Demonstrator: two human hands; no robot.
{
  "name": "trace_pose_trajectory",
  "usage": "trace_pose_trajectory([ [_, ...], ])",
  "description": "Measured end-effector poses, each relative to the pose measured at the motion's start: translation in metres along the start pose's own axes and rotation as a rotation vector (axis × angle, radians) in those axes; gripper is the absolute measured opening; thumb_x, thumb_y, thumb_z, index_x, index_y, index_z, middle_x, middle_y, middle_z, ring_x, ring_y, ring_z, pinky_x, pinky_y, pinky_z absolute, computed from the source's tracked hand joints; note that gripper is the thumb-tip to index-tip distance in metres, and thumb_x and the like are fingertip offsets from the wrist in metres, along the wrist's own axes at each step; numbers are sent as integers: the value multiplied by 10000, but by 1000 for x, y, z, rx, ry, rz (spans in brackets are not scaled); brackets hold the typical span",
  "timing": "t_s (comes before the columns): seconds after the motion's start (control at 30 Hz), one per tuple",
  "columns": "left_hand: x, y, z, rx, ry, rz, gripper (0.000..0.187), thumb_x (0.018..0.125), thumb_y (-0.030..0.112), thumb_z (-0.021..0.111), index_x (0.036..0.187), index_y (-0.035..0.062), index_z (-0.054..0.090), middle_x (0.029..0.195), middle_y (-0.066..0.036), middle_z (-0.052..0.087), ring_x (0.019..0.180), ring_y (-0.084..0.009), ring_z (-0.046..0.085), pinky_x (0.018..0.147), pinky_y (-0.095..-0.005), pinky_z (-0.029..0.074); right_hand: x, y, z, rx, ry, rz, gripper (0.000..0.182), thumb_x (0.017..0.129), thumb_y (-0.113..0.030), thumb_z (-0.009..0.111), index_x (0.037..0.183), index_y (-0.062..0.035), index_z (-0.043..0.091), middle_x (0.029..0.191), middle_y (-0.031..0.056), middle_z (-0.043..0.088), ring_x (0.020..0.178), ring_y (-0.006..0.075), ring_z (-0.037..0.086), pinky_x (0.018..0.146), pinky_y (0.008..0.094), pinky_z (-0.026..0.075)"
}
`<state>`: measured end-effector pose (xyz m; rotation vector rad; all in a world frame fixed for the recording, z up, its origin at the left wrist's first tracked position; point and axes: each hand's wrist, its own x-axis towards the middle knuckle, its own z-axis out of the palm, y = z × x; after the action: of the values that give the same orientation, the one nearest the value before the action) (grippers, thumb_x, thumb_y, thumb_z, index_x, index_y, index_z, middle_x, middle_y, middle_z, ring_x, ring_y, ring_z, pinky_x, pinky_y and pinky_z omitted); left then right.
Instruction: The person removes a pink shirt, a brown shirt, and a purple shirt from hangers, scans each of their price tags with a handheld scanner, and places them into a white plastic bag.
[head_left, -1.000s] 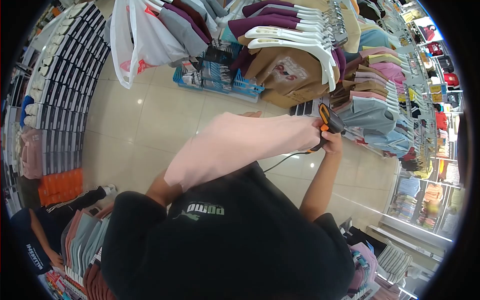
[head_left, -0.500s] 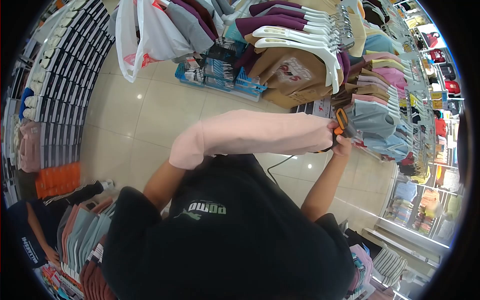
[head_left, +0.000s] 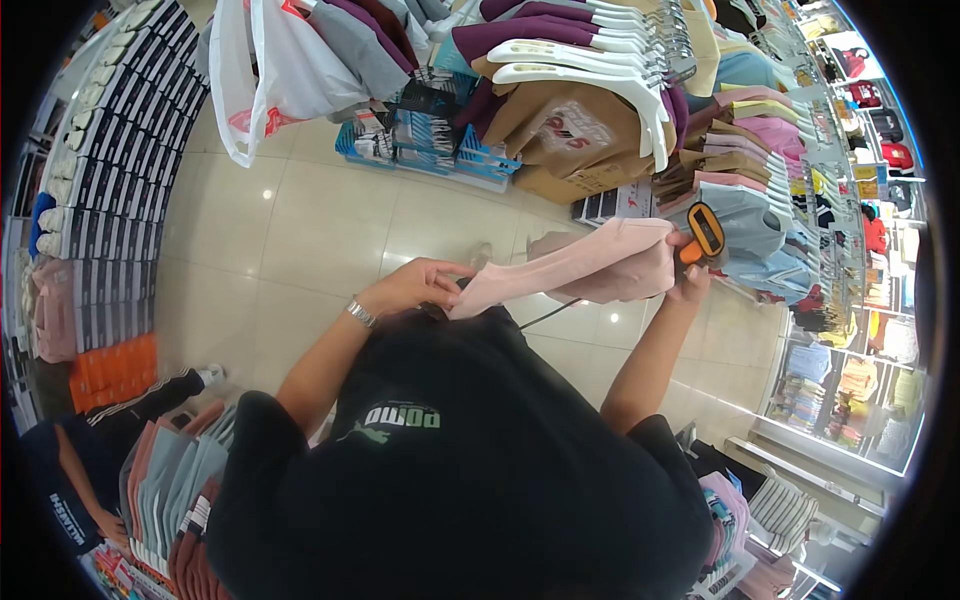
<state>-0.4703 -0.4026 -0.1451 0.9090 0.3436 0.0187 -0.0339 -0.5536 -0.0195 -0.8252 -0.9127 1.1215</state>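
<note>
My left hand (head_left: pixel 425 285), with a metal watch at the wrist, pinches one end of a pale pink garment (head_left: pixel 570 268) in front of my chest. The cloth stretches across to my right hand (head_left: pixel 688 282), sagging in a fold in the middle. My right hand grips a black and orange handheld device (head_left: pixel 706 232), which looks like a barcode scanner, and the garment's other end lies against its fingers. A thin dark cord (head_left: pixel 550 312) runs below the cloth. Part of the device's handle is hidden by my fingers.
Clothes on white hangers (head_left: pixel 580 75) and a white plastic bag (head_left: pixel 290 75) hang ahead, above a blue basket (head_left: pixel 425 150). Stacked shoe boxes (head_left: pixel 120 150) line the left. Another person's arm (head_left: pixel 80 475) shows at lower left. Lit shelves (head_left: pixel 850 390) stand right.
My left hand has come out from under the pink cloth and now pinches its edge. The garment has gone from a draped sleeve to a sagging fold. The device has turned slightly.
</note>
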Motion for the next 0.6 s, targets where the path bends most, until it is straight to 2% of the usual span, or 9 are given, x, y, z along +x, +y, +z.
trace_pose_trajectory([
  [0.1, 7, 16, -11, 77, 109, 129, 527, 873, 41, 682, 1375, 4, 527, 909, -11, 672, 834, -67, 614, 797, -228, 496, -3, -8, -3, -28, 40, -3, 652, 661, -188, 775, 1220, 86, 581, 1225, 219, 610, 1233, 322, 506, 1102, 449, 371],
  [0.2, 6, 66, -29, 126, 180, 210, 502, 889, 80, 664, 1369, 10, 534, 883, 23, 645, 831, -55, 590, 800, -227, 470, -4, -21, -5, -98, 84, 6, 674, 668, -192, 772, 1254, 67, 562, 1202, 204, 642, 1272, 305, 477, 1132, 457, 327],
  [0.37, -4, 133, -61, 367, 276, 346, 463, 881, 104, 659, 1329, 27, 573, 867, 37, 608, 835, -54, 546, 780, -225, 436, -5, -34, 4, -163, 87, 62, 730, 670, -196, 768, 1307, 63, 521, 1248, 204, 628, 1286, 300, 472, 1148, 444, 288],
  [0.43, -10, 146, -63, 408, 279, 325, 466, 880, 103, 658, 1331, 27, 572, 856, 39, 593, 817, -56, 534, 771, -223, 431, -4, -41, 20, -200, 92, 100, 698, 667, -207, 770, 1273, 67, 559, 1249, 191, 629, 1277, 299, 484, 1137, 433, 292],
  [0.53, -16, 155, -61, 441, 267, 289, 460, 873, 111, 671, 1315, 21, 579, 823, 45, 544, 788, -61, 508, 756, -215, 419, -4, -47, 33, -345, 24, 111, 729, 658, -202, 778, 1292, 72, 542, 1258, 190, 626, 1285, 289, 480, 1117, 428, 309],
  [0.6, -25, 160, -56, 466, 273, 254, 447, 871, 109, 675, 1299, 17, 586, 823, 45, 530, 786, -61, 502, 754, -211, 415, -6, -56, 44, -417, -7, 154, 796, 647, -265, 806, 1307, 81, 523, 1243, 212, 629, 1225, 326, 535, 1087, 445, 336],
])
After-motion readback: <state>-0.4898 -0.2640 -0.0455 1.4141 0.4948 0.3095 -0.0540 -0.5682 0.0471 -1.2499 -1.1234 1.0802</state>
